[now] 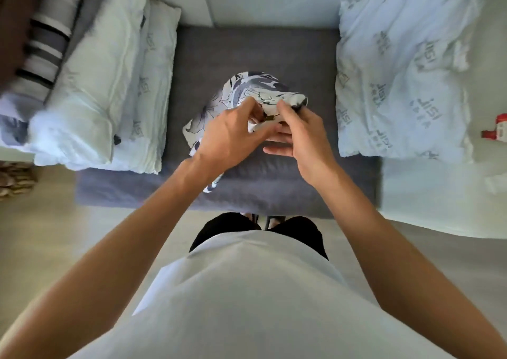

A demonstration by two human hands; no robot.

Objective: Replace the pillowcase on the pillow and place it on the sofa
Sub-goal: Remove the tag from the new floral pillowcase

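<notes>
A folded pillowcase (255, 89), white with grey and dark floral print, is held above the grey sofa seat (247, 51). My left hand (230, 136) pinches its near edge beside a small brass zipper pull. My right hand (304, 136) grips the same edge from the right, thumb on top and fingers spread below. Bare white pillows lie on both sides: two stacked at the left (104, 84), one at the right (397, 78) with grey printed lettering.
A striped grey, black and white cushion (49, 45) leans at the far left above the pillows. A red and white bottle (498, 128) lies at the right edge. Light floor runs in front of the sofa, where my legs stand.
</notes>
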